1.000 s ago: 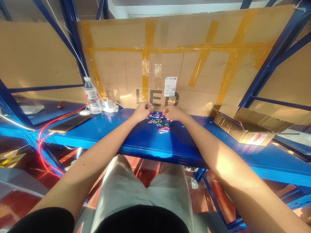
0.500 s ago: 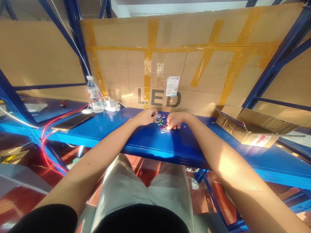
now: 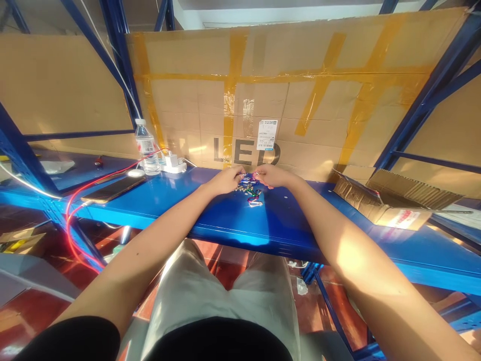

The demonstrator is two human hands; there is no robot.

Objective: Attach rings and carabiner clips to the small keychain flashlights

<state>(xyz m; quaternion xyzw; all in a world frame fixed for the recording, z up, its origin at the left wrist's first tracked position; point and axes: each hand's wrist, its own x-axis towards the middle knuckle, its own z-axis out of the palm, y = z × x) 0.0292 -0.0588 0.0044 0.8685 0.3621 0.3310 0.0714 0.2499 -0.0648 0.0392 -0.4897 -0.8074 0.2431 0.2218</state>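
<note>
On the blue shelf (image 3: 225, 220) lies a small pile of shiny coloured metal clips (image 3: 248, 189) that look like carabiners, in blue, green, gold and pink. A pink and silver carabiner (image 3: 255, 202) lies at the pile's near end. My left hand (image 3: 227, 180) is at the pile's left edge, fingers pinched together; what they hold is too small to make out. Across from it my right hand (image 3: 276, 176) is closed in a pinch at the far right of the pile, on a small pinkish carabiner (image 3: 256, 175). A narrow gap separates the two hands.
A large cardboard sheet (image 3: 300, 100) stands right behind the shelf. To the left are a water bottle (image 3: 147, 148), a white power strip (image 3: 175, 164), a phone (image 3: 114, 189) and a red cable (image 3: 67, 220). An open cardboard box (image 3: 379, 200) sits on the right.
My right hand has moved away from me, from the pile's near end to its far side, uncovering the near carabiner. My left hand stays almost in place.
</note>
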